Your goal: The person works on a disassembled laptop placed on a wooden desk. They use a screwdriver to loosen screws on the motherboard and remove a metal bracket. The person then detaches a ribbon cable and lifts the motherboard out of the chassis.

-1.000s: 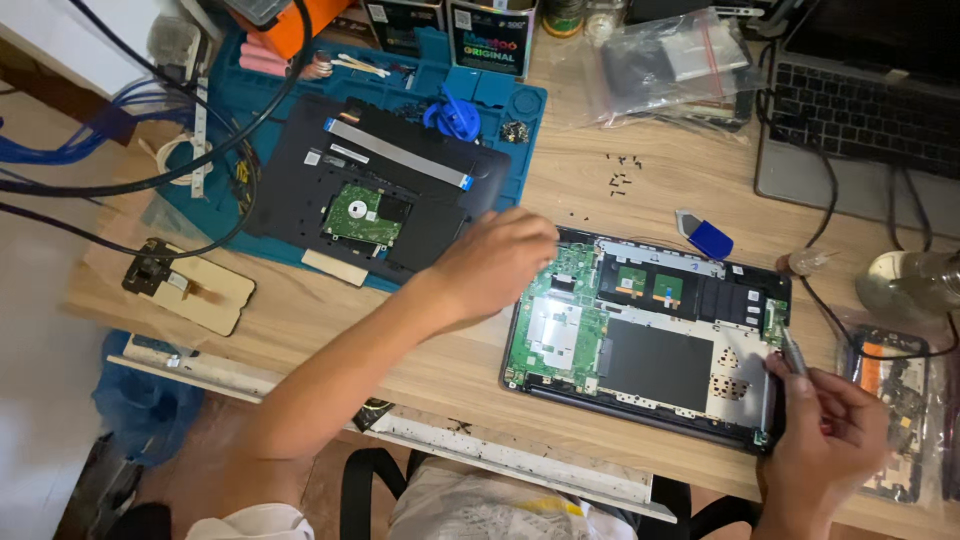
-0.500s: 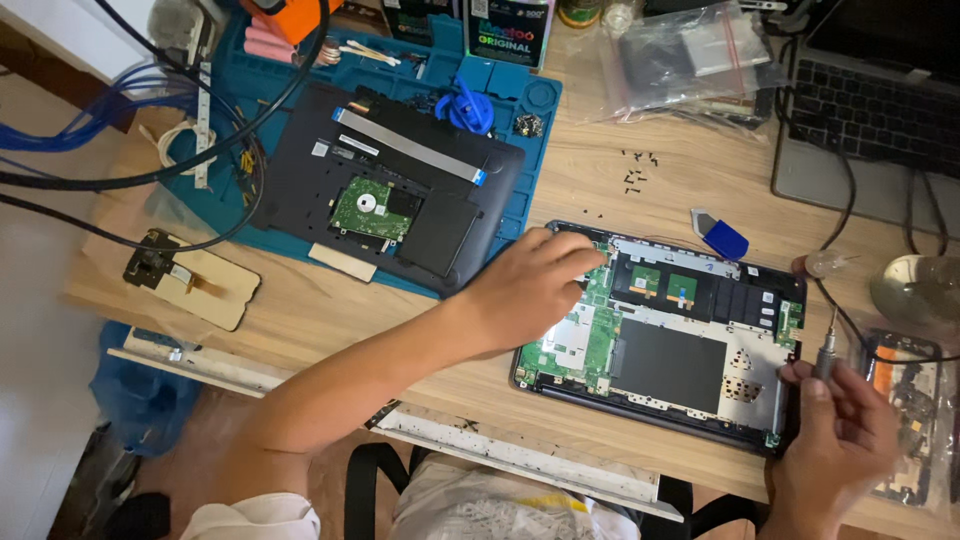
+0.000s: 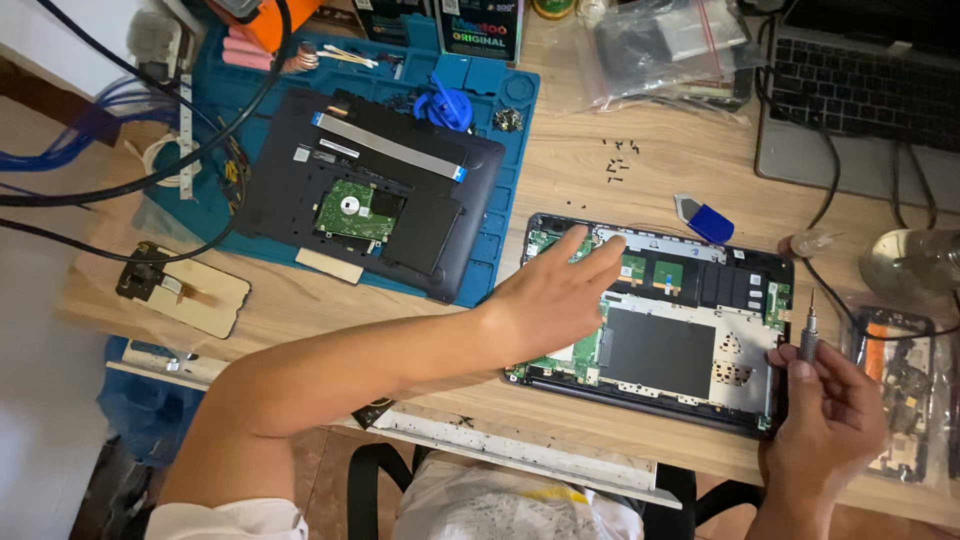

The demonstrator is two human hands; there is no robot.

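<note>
Currently: opened laptop [image 3: 690, 340], cover off, board exposed; left hand [image 3: 555, 300] flat, empty; right hand [image 3: 825, 420] gripped screwdriver [image 3: 808, 335].

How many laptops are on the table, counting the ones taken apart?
3. An opened laptop lies under the left hand, beside the right hand holding a screwdriver. A dismantled laptop base sits on the blue mat. A closed-up grey laptop is top right.

A white short sleeve [image 3: 228, 520] is seen at the lower left of the frame, on the left arm. Both forearms are bare, and no rings, watch or gloves are worn on the hands. Light trousers [image 3: 500, 505] are seen at the bottom centre.
</note>
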